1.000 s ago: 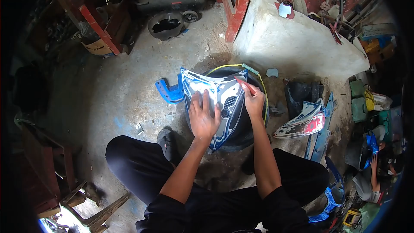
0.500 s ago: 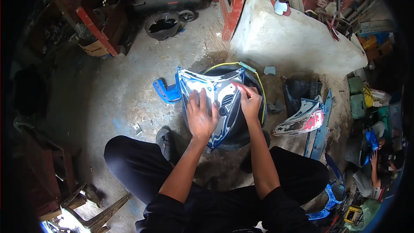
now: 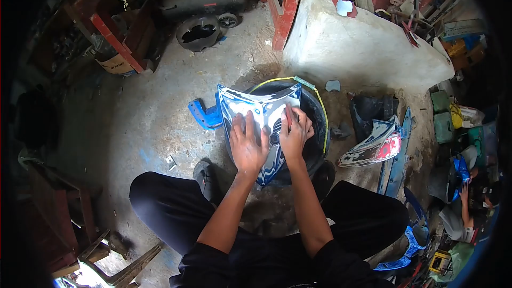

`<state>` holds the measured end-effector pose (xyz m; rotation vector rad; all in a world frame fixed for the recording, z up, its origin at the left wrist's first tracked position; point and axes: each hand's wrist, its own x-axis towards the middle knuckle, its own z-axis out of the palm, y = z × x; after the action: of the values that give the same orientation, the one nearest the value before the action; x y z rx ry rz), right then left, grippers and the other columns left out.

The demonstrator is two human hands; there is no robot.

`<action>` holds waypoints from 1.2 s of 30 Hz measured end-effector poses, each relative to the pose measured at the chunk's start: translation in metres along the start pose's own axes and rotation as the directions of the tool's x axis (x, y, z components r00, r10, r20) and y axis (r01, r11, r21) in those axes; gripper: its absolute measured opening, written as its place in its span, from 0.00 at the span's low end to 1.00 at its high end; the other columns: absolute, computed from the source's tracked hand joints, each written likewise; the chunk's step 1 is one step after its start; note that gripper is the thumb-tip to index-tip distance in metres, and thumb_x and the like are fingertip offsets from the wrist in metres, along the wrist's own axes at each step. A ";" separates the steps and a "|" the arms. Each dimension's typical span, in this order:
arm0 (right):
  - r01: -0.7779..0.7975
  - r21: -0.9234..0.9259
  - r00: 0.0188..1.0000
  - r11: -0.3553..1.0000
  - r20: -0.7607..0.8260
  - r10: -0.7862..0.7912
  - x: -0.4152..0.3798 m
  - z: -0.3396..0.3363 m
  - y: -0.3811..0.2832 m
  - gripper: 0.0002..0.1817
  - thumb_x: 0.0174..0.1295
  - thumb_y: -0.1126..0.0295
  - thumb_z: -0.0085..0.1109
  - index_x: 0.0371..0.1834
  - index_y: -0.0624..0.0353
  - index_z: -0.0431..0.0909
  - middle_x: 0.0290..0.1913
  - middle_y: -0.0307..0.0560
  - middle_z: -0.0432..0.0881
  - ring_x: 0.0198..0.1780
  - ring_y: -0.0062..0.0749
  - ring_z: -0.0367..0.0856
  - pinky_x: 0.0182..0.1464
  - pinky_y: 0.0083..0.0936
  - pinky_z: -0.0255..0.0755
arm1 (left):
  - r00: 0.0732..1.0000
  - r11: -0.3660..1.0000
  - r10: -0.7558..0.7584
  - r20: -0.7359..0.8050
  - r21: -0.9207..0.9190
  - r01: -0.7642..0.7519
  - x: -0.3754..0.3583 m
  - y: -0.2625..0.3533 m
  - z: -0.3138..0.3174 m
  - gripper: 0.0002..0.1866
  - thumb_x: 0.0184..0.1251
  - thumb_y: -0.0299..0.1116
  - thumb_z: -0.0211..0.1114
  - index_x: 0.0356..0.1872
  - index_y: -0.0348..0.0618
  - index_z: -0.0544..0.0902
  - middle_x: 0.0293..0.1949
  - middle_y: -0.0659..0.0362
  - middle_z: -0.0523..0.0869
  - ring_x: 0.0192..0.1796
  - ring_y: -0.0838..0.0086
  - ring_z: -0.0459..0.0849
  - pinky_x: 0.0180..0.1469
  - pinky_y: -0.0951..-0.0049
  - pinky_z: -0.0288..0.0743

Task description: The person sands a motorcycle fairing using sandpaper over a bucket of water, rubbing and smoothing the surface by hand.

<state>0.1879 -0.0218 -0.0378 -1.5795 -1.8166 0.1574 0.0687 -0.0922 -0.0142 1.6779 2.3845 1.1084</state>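
A motorcycle fairing panel (image 3: 242, 99) with blue, white and grey paint worn through in patches lies across a round black tub (image 3: 318, 128). My left hand (image 3: 248, 146) rests flat on the panel's left half, its fingers spread. On the right half, beside the slotted vent, my right hand (image 3: 293, 133) presses down with bent fingers. A thin reddish strip, apparently sandpaper (image 3: 288, 115), shows between those fingers; most of it is hidden.
A blue plastic part (image 3: 205, 115) lies left of the tub. To the right are a partly stripped panel (image 3: 373, 146) and a long blue strip (image 3: 397, 152). A low white wall (image 3: 357, 48) stands ahead. Another person's hand (image 3: 464, 194) touches a blue part at far right.
My right hand has moved left and slightly down across the panel, from near its upper right edge to beside the vent. My left hand stays in place on the panel.
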 end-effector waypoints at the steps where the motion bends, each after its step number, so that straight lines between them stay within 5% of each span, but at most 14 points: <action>1: 0.001 -0.002 1.000 1.000 0.001 -0.001 0.004 0.003 0.001 0.21 0.74 0.57 0.59 0.66 0.48 0.85 0.62 0.38 0.80 0.66 0.44 0.71 0.67 0.50 0.57 | 1.000 1.000 -0.002 0.000 -0.001 0.002 0.001 -0.001 0.000 0.32 0.74 0.44 0.63 0.74 0.39 0.73 0.69 0.35 0.72 0.72 0.40 0.71 0.73 0.46 0.67; 4: -0.103 -0.114 0.990 0.988 0.089 0.113 0.023 0.010 0.007 0.26 0.79 0.50 0.47 0.74 0.46 0.78 0.67 0.43 0.75 0.69 0.49 0.67 0.69 0.55 0.55 | 1.000 1.000 0.009 -0.010 -0.004 -0.009 -0.001 -0.001 0.001 0.32 0.74 0.45 0.63 0.74 0.40 0.73 0.70 0.35 0.72 0.72 0.40 0.71 0.73 0.46 0.67; 8: -0.184 -0.102 0.976 0.978 0.102 0.194 0.031 0.016 0.003 0.27 0.80 0.50 0.45 0.73 0.48 0.77 0.67 0.46 0.72 0.71 0.49 0.65 0.71 0.59 0.53 | 1.000 1.000 0.004 -0.009 -0.008 -0.004 0.000 0.000 0.000 0.32 0.74 0.45 0.63 0.74 0.40 0.73 0.69 0.35 0.72 0.72 0.40 0.71 0.72 0.46 0.68; 14: -0.089 -0.116 0.980 0.989 0.166 0.108 -0.003 -0.011 -0.015 0.26 0.82 0.54 0.40 0.74 0.51 0.77 0.73 0.45 0.72 0.75 0.51 0.64 0.73 0.60 0.52 | 1.000 1.000 0.004 -0.011 0.002 -0.004 0.000 0.001 -0.001 0.32 0.73 0.44 0.64 0.74 0.39 0.73 0.69 0.35 0.73 0.72 0.39 0.72 0.72 0.46 0.68; 18: -0.100 -0.128 0.981 0.987 0.156 0.120 -0.001 0.001 -0.011 0.27 0.82 0.54 0.39 0.76 0.52 0.75 0.83 0.42 0.65 0.82 0.52 0.57 0.77 0.66 0.46 | 1.000 1.000 0.008 -0.010 0.000 -0.008 0.001 0.001 0.000 0.32 0.73 0.44 0.64 0.74 0.39 0.74 0.69 0.35 0.73 0.72 0.39 0.72 0.72 0.46 0.68; 36: -0.152 -0.179 0.978 0.972 0.114 0.174 0.015 0.004 -0.011 0.25 0.81 0.56 0.42 0.75 0.50 0.75 0.80 0.39 0.70 0.79 0.57 0.62 0.74 0.61 0.51 | 0.998 0.998 0.051 -0.048 0.028 -0.050 0.002 0.002 0.000 0.31 0.73 0.41 0.65 0.73 0.38 0.75 0.67 0.34 0.73 0.68 0.38 0.74 0.70 0.46 0.70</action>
<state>0.1766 -0.0094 -0.0289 -1.8791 -1.8365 0.1892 0.0694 -0.0906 -0.0123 1.7493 2.4088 1.1423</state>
